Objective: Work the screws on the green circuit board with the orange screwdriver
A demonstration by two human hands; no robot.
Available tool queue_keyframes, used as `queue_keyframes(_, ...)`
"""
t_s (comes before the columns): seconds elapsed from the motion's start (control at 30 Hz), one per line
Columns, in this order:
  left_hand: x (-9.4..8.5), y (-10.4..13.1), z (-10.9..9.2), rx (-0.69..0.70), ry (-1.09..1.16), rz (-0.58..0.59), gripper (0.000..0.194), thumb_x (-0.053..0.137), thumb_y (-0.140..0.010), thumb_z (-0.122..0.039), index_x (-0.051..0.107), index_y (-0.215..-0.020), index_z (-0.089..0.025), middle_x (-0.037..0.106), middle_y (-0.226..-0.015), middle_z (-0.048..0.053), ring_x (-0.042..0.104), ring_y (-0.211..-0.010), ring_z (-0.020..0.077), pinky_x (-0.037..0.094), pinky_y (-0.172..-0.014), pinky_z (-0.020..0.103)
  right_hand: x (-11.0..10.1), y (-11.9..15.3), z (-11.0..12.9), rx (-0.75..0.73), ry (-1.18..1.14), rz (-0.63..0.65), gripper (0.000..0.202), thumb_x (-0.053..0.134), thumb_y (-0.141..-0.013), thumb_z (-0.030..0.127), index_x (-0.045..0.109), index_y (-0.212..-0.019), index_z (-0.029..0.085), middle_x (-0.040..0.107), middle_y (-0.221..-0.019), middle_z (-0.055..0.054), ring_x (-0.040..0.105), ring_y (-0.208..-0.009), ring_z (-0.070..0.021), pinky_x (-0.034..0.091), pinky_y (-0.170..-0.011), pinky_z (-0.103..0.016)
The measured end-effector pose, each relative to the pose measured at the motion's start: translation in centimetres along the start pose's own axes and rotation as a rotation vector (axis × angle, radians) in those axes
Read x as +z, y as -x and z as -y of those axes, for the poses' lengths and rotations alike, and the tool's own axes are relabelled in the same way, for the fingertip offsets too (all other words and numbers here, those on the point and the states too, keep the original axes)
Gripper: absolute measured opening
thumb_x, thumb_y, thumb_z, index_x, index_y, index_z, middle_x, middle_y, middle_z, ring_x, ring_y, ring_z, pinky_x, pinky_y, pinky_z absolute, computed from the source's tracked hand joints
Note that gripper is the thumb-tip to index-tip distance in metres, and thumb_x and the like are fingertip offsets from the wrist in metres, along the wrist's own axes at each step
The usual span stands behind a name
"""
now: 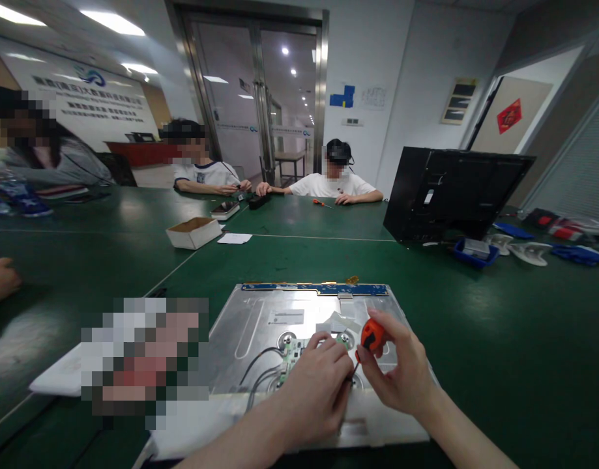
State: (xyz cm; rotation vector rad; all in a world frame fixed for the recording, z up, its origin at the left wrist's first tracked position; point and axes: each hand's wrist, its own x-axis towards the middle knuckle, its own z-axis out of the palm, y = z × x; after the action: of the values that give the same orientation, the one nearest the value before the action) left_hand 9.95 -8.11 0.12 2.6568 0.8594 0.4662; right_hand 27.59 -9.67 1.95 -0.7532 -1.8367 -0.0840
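A flat silver metal display panel [250, 312] lies on the table in front of me, with a blue circuit strip [289, 288] along its far edge. My right hand [401, 371] grips an orange screwdriver [372, 335], its dark shaft slanting down toward the panel beside my left hand. My left hand [319, 378] rests over a green circuit board [293, 352] on the panel, fingers curled and close together. What lies under those fingers is hidden. Black and grey cables [262, 371] run from the board's left side.
A large black monitor casing [440, 195] stands at the right, near a blue tray [475, 253]. Across the green table [299, 254] are a small open box [194, 232] and another orange-handled screwdriver [319, 202]. Several people sit around; a person's hand [0, 280] shows at left.
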Motion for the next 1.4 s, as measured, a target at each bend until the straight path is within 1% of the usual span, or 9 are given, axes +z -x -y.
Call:
queue_keyframes(0.3, 0.03, -0.11, 0.08, 0.010, -0.005, 0.016, 0.018, 0.054, -0.083, -0.014, 0.062, -0.098, -0.020, 0.068, -0.102, 0.007, 0.060, -0.101, 0.0250, 0.034, -0.107, 0.046, 0.04, 0.12, 0.02, 0.011, 0.005, -0.001, 0.047, 0.052, -0.092, 0.012, 0.041, -0.138, 0.017, 0.062, -0.082, -0.001, 0.056, -0.057, -0.0132, 0.047, -0.044, -0.024)
queue_keyframes(0.47, 0.02, -0.08, 0.04, 0.011, 0.000, 0.010, 0.018, 0.054, -0.084, -0.014, 0.062, -0.098, -0.021, 0.069, -0.103, 0.007, 0.061, -0.100, 0.0250, 0.034, -0.107, 0.046, 0.23, 0.24, -0.25, 0.002, -0.016, -0.033, 0.046, 0.053, -0.093, 0.012, 0.040, -0.137, 0.021, 0.059, -0.079, 0.001, 0.051, -0.054, -0.0125, 0.045, -0.044, -0.023)
queue_keyframes(0.57, 0.07, -0.04, 0.07, 0.016, 0.001, 0.001, 0.020, 0.054, -0.083, -0.014, 0.062, -0.100, -0.020, 0.069, -0.102, 0.007, 0.061, -0.099, 0.0251, 0.036, -0.105, 0.046, 0.25, 0.15, -0.34, -0.014, -0.009, -0.026, 0.043, 0.054, -0.095, 0.013, 0.041, -0.135, 0.022, 0.058, -0.077, 0.003, 0.050, -0.053, -0.0126, 0.042, -0.043, -0.024)
queue_keyframes(0.67, 0.20, 0.03, 0.15, 0.016, 0.009, -0.015, 0.019, 0.055, -0.081, -0.014, 0.062, -0.097, -0.020, 0.069, -0.102, 0.007, 0.061, -0.098, 0.0246, 0.036, -0.105, 0.046, 0.15, -0.04, -0.25, -0.022, -0.011, -0.013, 0.042, 0.056, -0.095, 0.015, 0.043, -0.134, 0.022, 0.058, -0.076, 0.003, 0.049, -0.053, -0.0126, 0.042, -0.043, -0.024)
queue_keyframes(0.77, 0.29, 0.05, 0.22, 0.015, 0.009, -0.020, 0.018, 0.055, -0.080, -0.013, 0.062, -0.095, -0.019, 0.069, -0.101, 0.008, 0.060, -0.099, 0.0248, 0.034, -0.107, 0.046, 0.01, -0.21, -0.03, -0.018, -0.033, 0.001, 0.044, 0.055, -0.094, 0.014, 0.042, -0.135, 0.020, 0.060, -0.078, 0.001, 0.051, -0.055, -0.0133, 0.044, -0.043, -0.024)
queue_keyframes(0.93, 0.15, -0.06, 0.23, 0.022, -0.010, 0.018, 0.022, 0.053, -0.083, -0.014, 0.062, -0.101, -0.021, 0.068, -0.101, 0.008, 0.061, -0.100, 0.0264, 0.035, -0.106, 0.048, -0.19, -0.34, 0.21, -0.008, -0.043, 0.010, 0.050, 0.050, -0.091, 0.009, 0.042, -0.139, 0.020, 0.064, -0.081, -0.002, 0.056, -0.057, -0.0144, 0.046, -0.043, -0.024)
queue_keyframes(1.13, -0.03, -0.09, 0.17, 0.025, -0.015, 0.024, 0.023, 0.054, -0.082, -0.013, 0.062, -0.103, -0.021, 0.068, -0.103, 0.008, 0.061, -0.100, 0.0270, 0.036, -0.105, 0.048, -0.19, -0.23, 0.22, -0.001, -0.056, 0.007, 0.052, 0.051, -0.089, 0.008, 0.042, -0.139, 0.022, 0.063, -0.079, 0.000, 0.054, -0.055, -0.0142, 0.046, -0.043, -0.024)
queue_keyframes(1.3, 0.02, -0.06, 0.14, 0.015, -0.018, 0.016, 0.018, 0.054, -0.084, -0.014, 0.062, -0.098, -0.021, 0.068, -0.101, 0.008, 0.061, -0.099, 0.0263, 0.037, -0.104, 0.046, -0.10, -0.26, 0.06, -0.016, -0.052, -0.005, 0.045, 0.054, -0.092, 0.011, 0.044, -0.135, 0.022, 0.060, -0.078, 0.001, 0.053, -0.055, -0.0133, 0.045, -0.042, -0.023)
queue_keyframes(1.4, 0.16, -0.02, 0.20, 0.018, -0.011, 0.003, 0.018, 0.054, -0.084, -0.014, 0.062, -0.099, -0.020, 0.068, -0.102, 0.008, 0.061, -0.099, 0.0260, 0.036, -0.105, 0.046, -0.06, -0.26, -0.04, -0.021, -0.030, -0.024, 0.041, 0.057, -0.095, 0.016, 0.047, -0.133, 0.025, 0.059, -0.086, -0.002, 0.054, -0.058, -0.0126, 0.047, -0.042, -0.022)
